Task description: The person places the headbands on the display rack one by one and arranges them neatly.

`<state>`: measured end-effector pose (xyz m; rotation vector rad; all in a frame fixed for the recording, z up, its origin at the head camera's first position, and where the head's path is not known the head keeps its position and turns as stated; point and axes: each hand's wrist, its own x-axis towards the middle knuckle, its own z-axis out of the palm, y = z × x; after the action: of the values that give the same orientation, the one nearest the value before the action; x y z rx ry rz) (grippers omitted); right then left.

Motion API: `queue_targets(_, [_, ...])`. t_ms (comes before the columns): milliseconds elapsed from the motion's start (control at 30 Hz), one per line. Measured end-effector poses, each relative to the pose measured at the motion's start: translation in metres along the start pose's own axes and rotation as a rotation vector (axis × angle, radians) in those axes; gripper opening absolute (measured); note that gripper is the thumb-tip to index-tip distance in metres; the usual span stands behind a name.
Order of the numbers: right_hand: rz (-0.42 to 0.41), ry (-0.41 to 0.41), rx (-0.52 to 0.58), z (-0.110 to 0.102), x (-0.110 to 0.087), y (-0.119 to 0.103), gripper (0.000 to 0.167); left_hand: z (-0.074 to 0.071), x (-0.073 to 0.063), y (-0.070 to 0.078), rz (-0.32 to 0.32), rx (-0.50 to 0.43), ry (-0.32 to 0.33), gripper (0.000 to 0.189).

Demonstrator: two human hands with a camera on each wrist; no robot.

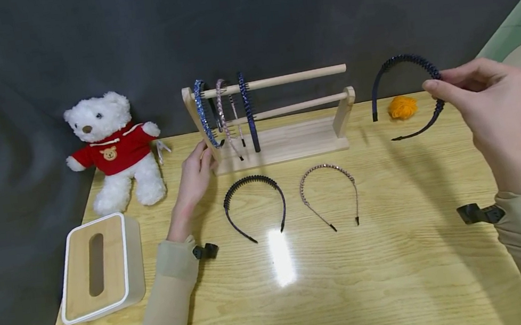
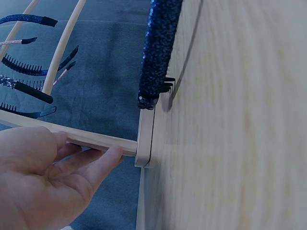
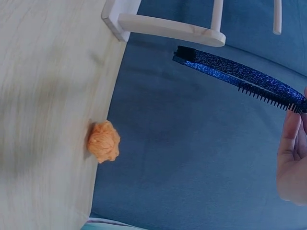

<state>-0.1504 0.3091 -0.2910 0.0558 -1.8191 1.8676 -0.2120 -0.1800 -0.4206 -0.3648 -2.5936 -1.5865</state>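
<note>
My right hand [image 1: 495, 103] pinches a navy toothed headband [image 1: 415, 60] at its side, holding it up right of the wooden rack [image 1: 287, 143]. In the right wrist view, the headband [image 3: 240, 69] stretches from my fingers toward the rack's side post [image 3: 168, 28]. My left hand [image 1: 194, 175] grips the rack's left post, its fingers bent round the wood [image 2: 96, 139] in the left wrist view. On the upper rod hang a blue glittery headband [image 1: 200, 105], a pink one [image 1: 221, 108] and a dark blue one [image 1: 247, 105].
A black headband [image 1: 249, 179] and a pink beaded one [image 1: 323, 166] lie before the rack. To the left are a white teddy bear [image 1: 116, 152] in red, a small clip [image 1: 160, 151] and a tissue box [image 1: 73, 275]. An orange ball [image 1: 402, 107] lies at the back right.
</note>
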Motion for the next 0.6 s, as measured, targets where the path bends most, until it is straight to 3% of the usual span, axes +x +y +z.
queue_targets(600, [-0.044, 0.029, 0.016, 0.014, 0.006, -0.009, 0.022, -0.001, -0.001, 0.001, -0.005, 0.006, 0.001, 0.046])
